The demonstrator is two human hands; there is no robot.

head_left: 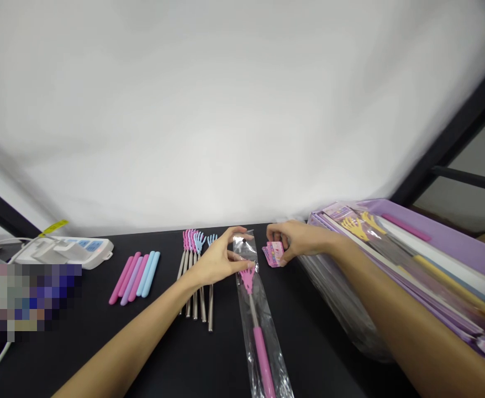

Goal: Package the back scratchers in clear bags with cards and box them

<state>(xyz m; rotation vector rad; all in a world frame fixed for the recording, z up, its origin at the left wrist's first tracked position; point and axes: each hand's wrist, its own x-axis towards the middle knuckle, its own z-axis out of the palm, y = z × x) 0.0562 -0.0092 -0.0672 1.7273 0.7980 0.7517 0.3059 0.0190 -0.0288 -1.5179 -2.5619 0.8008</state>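
A pink back scratcher point(261, 354) with a metal rod lies inside a long clear plastic bag point(273, 337) on the black table. My left hand point(217, 260) grips the bag near its top end, thumb by the scratcher's claw and fingers across the bag's upper part. To the right, my right hand point(290, 239) is closed on small pink printed cards point(274, 253), its thumb at their lower right corner. Beside my left wrist lie several metal rods with pink and blue scratcher heads point(193, 241), partly covered by that forearm.
Pink, purple and blue handle tubes point(131, 282) lie in a row on the left. Farther left are a white power strip point(77, 251) and cables. On the right, a purple box point(395, 205) holds bagged scratchers, with a pile of clear bags point(337, 304) beside it. A white wall rises behind.
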